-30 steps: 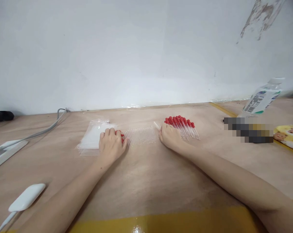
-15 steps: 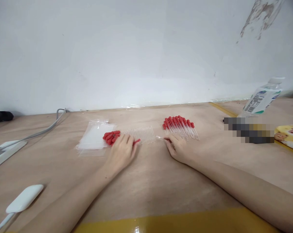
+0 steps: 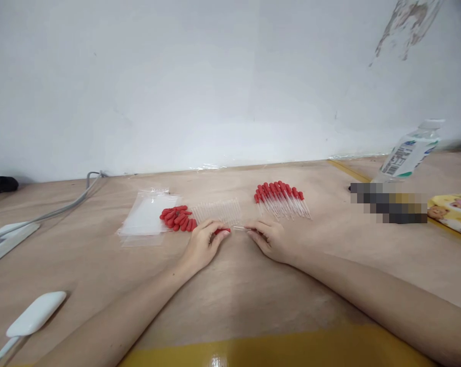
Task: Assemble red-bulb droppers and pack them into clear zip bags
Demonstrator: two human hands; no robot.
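Observation:
My left hand (image 3: 202, 245) is closed, pinching a red rubber dropper bulb (image 3: 224, 231) between thumb and fingers. My right hand (image 3: 271, 240) is closed on a thin clear dropper tube (image 3: 239, 228), whose end points left at the bulb; a small gap seems to separate the two. Beyond my left hand lies a heap of loose red bulbs (image 3: 177, 218). To the right of that heap, thin clear tubes (image 3: 217, 210) lie side by side in a row. Past my right hand, several droppers (image 3: 279, 196) with red bulbs on clear tubes are fanned out, bulbs toward the wall.
Clear plastic bags (image 3: 144, 216) are stacked left of the bulbs. A plastic bottle (image 3: 409, 155) and a yellow printed packet (image 3: 454, 211) stand at the right, beside a blurred-out patch. At the left are a power strip (image 3: 18, 242) and a white corded device (image 3: 37, 313).
My left hand has moved right and nearer with the red bulb, uncovering more of the heap. My right hand has shifted slightly left and nearer, bringing tube and bulb close together.

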